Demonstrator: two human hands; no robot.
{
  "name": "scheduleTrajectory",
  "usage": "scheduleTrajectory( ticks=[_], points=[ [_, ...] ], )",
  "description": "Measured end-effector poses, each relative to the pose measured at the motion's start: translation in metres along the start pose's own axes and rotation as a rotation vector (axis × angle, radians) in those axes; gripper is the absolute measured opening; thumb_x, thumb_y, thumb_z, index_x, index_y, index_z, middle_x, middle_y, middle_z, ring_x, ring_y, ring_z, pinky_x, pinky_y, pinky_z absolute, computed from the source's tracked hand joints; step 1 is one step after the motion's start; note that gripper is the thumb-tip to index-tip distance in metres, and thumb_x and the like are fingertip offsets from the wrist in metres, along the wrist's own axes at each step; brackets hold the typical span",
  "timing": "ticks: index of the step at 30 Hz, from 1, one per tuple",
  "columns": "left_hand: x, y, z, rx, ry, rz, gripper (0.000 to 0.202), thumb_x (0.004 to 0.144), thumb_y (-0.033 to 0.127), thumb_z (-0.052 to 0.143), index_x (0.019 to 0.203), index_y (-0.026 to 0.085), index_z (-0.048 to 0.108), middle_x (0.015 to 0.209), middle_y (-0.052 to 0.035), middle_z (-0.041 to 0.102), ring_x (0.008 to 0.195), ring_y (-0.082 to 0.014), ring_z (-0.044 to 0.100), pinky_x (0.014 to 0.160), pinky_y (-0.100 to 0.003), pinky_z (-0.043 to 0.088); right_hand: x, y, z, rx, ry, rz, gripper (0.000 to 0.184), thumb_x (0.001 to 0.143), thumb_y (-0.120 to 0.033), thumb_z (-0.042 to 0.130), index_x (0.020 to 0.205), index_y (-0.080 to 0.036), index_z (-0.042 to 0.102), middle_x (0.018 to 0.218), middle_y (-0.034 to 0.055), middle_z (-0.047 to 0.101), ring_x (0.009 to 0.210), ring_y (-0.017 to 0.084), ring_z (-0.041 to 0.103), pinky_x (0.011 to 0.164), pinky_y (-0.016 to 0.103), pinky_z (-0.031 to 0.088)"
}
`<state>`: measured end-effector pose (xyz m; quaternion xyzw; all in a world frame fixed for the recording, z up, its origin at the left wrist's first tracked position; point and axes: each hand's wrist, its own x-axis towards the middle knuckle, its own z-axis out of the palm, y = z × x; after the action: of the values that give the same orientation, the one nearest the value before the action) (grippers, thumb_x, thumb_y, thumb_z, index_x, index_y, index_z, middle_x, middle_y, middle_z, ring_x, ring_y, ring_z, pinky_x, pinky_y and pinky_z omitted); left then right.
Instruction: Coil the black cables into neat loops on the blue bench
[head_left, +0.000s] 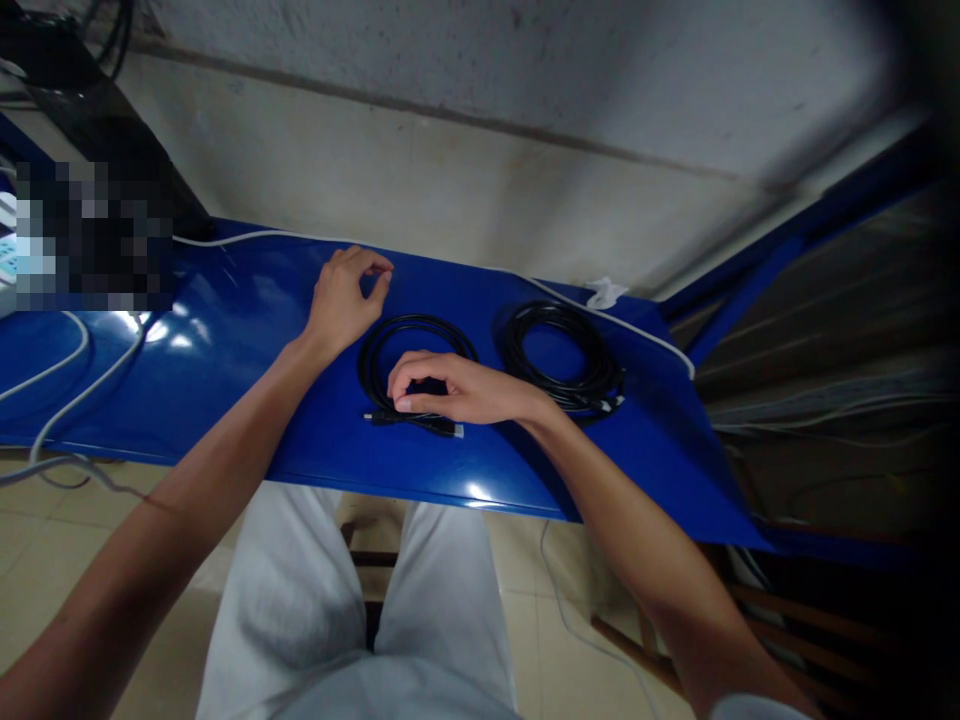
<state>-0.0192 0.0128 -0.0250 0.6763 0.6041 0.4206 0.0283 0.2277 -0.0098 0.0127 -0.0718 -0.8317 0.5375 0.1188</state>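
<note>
Two coiled black cables lie on a blue table (225, 340). My right hand (457, 388) rests on the near edge of the left coil (390, 345), fingers curled and pinching the cable close to its plug ends (446, 428). My left hand (346, 300) hovers just beyond and left of that coil, thumb and forefinger pinched together; what they hold, if anything, is too small to make out. The second coil (564, 352) lies untouched to the right.
White cables (67, 390) trail over the table's left part and along its far edge. A small white scrap (606, 292) sits at the back by the wall. A blurred dark device stands far left. A blue frame and wooden chair parts are on the right.
</note>
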Motion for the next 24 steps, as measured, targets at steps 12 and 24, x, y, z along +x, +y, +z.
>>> scheduleTrajectory(
  ticks=[12, 24],
  points=[
    [0.001, 0.011, -0.003, -0.167, -0.017, -0.029, 0.024, 0.103, 0.04, 0.067, 0.11, 0.021, 0.079, 0.112, -0.0076, 0.081, 0.109, -0.0252, 0.073, 0.107, -0.042, 0.055, 0.005, 0.002, 0.005, 0.628, 0.229, 0.162, 0.05, 0.097, -0.066, 0.08, 0.101, -0.022, 0.056, 0.105, 0.0064, 0.084, 0.09, 0.02, 0.083, 0.09, 0.036, 0.067],
    [-0.005, 0.033, -0.007, -0.873, -0.386, -0.163, 0.044, 0.081, 0.058, 0.097, 0.099, 0.02, 0.086, 0.097, -0.0089, 0.084, 0.09, -0.0233, 0.079, 0.086, -0.037, 0.063, 0.006, 0.036, -0.013, 0.411, 0.782, 0.135, 0.049, 0.084, -0.068, 0.091, 0.091, -0.021, 0.078, 0.085, 0.0013, 0.078, 0.081, 0.015, 0.071, 0.08, 0.028, 0.061]
  ],
)
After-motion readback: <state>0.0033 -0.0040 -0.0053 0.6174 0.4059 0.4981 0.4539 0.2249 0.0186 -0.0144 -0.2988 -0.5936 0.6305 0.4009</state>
